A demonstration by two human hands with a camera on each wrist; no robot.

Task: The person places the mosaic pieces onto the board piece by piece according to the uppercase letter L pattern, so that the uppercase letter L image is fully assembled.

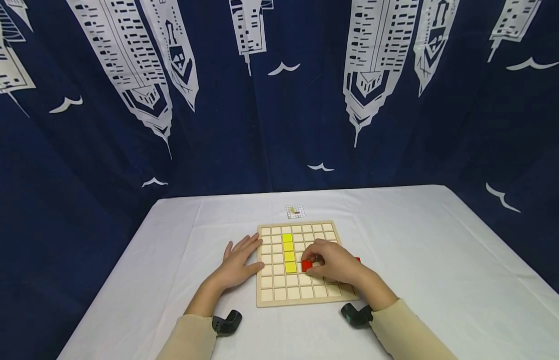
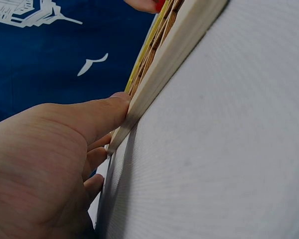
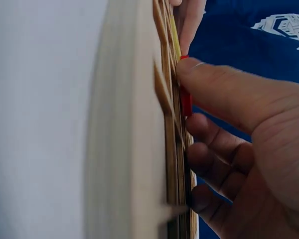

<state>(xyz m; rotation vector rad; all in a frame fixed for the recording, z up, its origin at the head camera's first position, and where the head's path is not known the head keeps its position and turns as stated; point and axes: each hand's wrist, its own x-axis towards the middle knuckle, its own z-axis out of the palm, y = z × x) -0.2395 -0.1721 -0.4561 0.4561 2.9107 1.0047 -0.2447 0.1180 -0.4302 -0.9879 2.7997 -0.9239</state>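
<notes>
A square wooden grid board [image 1: 280,295] lies on the table. Several yellow square tiles [image 1: 288,246] form a column in its cells. Between thumb and curled fingers, my right hand [image 1: 335,261] pinches a red square tile [image 1: 307,266] over the board, one column to the right of the lowest yellow tile. The right wrist view shows this red tile [image 3: 186,99] edge-on at the thumb tip, close against the grid. My left hand [image 1: 237,266] rests at the board's left edge with fingers extended, its thumb [image 2: 102,114] touching the wooden rim.
Beyond the board lies a small printed grid card [image 1: 295,211] with a coloured pattern. Another red piece [image 1: 358,259] shows just past my right wrist, mostly hidden. A white cloth [image 1: 423,260] covers the table, and a dark blue patterned curtain [image 1: 279,125] hangs behind it.
</notes>
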